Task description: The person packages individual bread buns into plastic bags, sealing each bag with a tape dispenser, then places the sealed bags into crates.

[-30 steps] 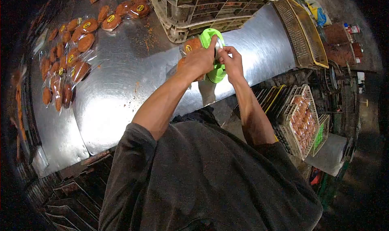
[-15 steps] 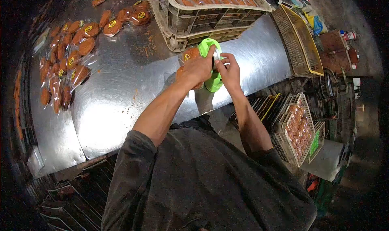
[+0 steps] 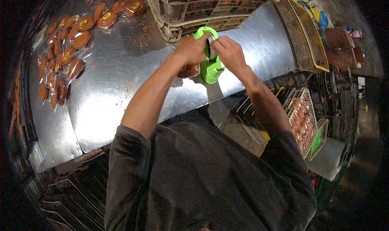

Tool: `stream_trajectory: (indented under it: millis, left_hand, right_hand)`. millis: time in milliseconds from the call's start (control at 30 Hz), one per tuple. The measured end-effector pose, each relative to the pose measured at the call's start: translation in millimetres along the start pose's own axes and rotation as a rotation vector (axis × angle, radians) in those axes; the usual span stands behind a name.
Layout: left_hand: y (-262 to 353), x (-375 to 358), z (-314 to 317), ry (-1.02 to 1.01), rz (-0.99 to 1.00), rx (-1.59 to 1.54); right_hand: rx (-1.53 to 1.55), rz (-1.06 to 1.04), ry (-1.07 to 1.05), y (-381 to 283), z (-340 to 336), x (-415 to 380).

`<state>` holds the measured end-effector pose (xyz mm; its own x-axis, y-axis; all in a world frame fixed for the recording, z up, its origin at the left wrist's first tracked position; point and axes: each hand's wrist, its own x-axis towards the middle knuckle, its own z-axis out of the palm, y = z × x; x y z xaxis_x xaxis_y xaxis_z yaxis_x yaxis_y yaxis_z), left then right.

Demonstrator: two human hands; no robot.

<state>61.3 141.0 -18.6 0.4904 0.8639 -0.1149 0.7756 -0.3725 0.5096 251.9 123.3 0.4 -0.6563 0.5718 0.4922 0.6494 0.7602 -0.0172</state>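
Both hands meet at a green tape dispenser (image 3: 211,67) standing on the steel worktop (image 3: 121,89), just near of the stacked crates (image 3: 194,8). The left hand (image 3: 190,51) pinches its top, fingers together; a wrapped bun pack (image 3: 187,70) lies beneath. The right hand (image 3: 229,53) fingers clamp the dispenser's right side.

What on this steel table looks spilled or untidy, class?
Orange-brown crumbs lie scattered on the steel table left of the stacked crates, and the sealed packets lie in a loose, overlapping heap at the far left.
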Motion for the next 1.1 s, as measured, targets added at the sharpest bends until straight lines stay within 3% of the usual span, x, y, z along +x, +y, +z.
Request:
stream_trajectory:
  millis: [100,267,367,500,633,667,700,767,967,1100]
  left_hand:
    - [1,-4,-7,-0.013,0.025,-0.109]
    - [-11,-62,-25,0.138,0.093,-0.531]
    - [-18,-94,-37,0.092,-0.022,-0.526]
    - [-39,-152,-22,0.272,-0.129,-0.754]
    - [-52,-189,-1,0.497,-0.365,-1.055]
    - [-54,-192,2,0.559,-0.407,-1.132]
    - [-53,-198,2,0.571,-0.406,-1.134]
    - [-51,-207,2,0.617,-0.399,-1.141]
    - [-48,-210,4,0.694,-0.438,-1.117]
    - [-44,-199,5,0.695,-0.409,-1.116]
  right_hand:
    - [0.018,0.022,-0.074,-5,-9,-4]
    - [0.105,0.153,-0.033,-36,-39,-51]
    - [0.173,0.290,0.055,-55,-34,-70]
    - [0.215,0.357,0.091,-70,-43,-89]
    - [0.476,0.861,0.305,-73,-29,-60]
    - [0.456,0.875,0.224,-56,1,-68]
    - [0.468,1.074,0.136,-55,11,-64]
    - [0.619,1.212,0.134,-50,21,-62]
    - [0.673,1.124,0.141,-42,13,-19]
    - [0.567,1.031,0.231,-60,-5,-46]
